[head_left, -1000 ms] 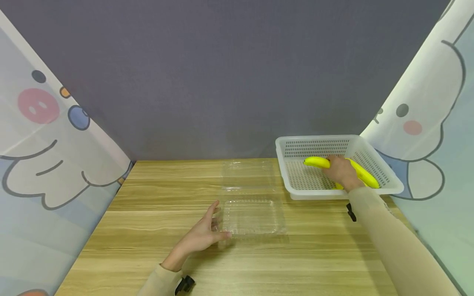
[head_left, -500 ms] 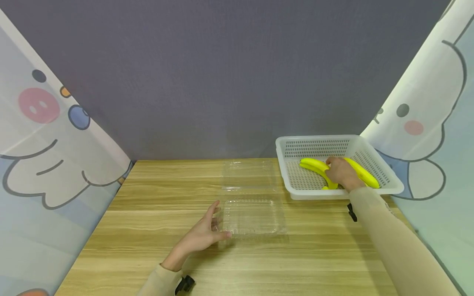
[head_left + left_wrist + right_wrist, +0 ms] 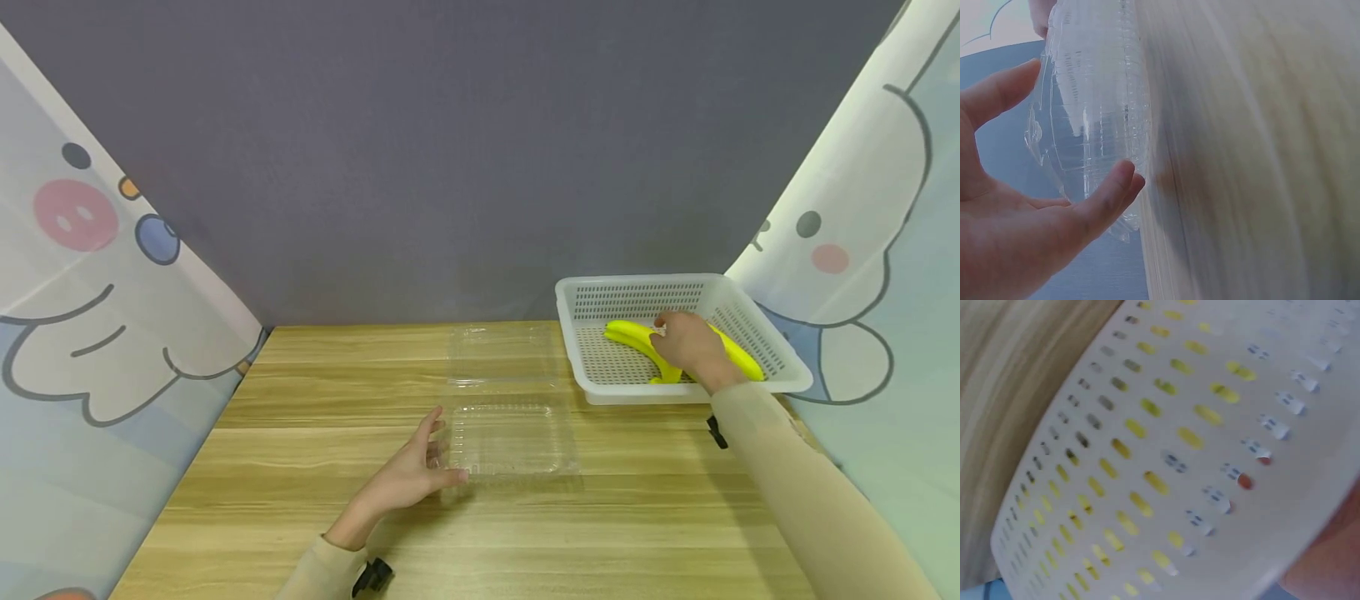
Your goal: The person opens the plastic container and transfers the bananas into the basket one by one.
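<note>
A clear plastic clamshell box (image 3: 507, 437) lies on the wooden table, its lid (image 3: 502, 354) folded back toward the wall. My left hand (image 3: 408, 477) rests against the box's left side with fingers spread, thumb by the near corner; the left wrist view shows its fingertips (image 3: 1119, 175) right at the clear wall. Inside the white basket (image 3: 592, 393), a yellow banana (image 3: 637, 335) lies to the left and another banana (image 3: 742, 358) to the right. Between them reaches my right hand (image 3: 693, 346), thumb and forefinger apart near the left banana; its other fingers are hidden.
The perforated basket stands at the table's back right, its raised wall (image 3: 1260, 512) filling the right wrist view, with yellow showing through the slots. A grey wall (image 3: 420, 167) rises behind the table (image 3: 315, 433). Cartoon-printed curtains (image 3: 67, 333) flank both sides.
The left banana, earlier across my right hand's grasp, now lies curved on the basket floor, and the hand has drawn slightly away from it. My left hand and the box stay put.
</note>
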A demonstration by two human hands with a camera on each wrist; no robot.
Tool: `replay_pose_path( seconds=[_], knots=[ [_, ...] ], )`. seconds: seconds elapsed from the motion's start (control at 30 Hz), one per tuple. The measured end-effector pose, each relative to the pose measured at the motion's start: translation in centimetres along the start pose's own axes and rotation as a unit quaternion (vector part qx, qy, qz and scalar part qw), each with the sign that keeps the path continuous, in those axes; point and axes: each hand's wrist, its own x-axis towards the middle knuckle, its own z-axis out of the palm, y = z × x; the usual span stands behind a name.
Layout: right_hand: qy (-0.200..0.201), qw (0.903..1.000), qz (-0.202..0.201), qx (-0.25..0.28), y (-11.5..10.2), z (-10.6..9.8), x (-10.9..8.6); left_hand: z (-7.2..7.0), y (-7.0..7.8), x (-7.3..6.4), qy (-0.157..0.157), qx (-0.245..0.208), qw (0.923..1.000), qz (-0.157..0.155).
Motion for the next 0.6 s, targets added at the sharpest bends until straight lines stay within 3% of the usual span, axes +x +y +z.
replay_pose_path(
  seconds=[0.2,0.37,0.6],
  knots=[
    [0.014,0.9996,-0.023,0.004,-1.4,-0.4,-0.9,0.0,0.3,-0.2,0.01,0.001,0.9999,0.002],
    [0.041,0.9975,-0.048,0.033,-2.5,-0.3,-2.0,-0.4,0.6,-0.6,0.025,0.039,0.9989,-0.002],
    [0.092,0.9922,-0.074,0.039,-4.0,0.3,-3.6,-1.1,1.1,-0.9,0.07,0.064,0.9955,0.007]
  ],
)
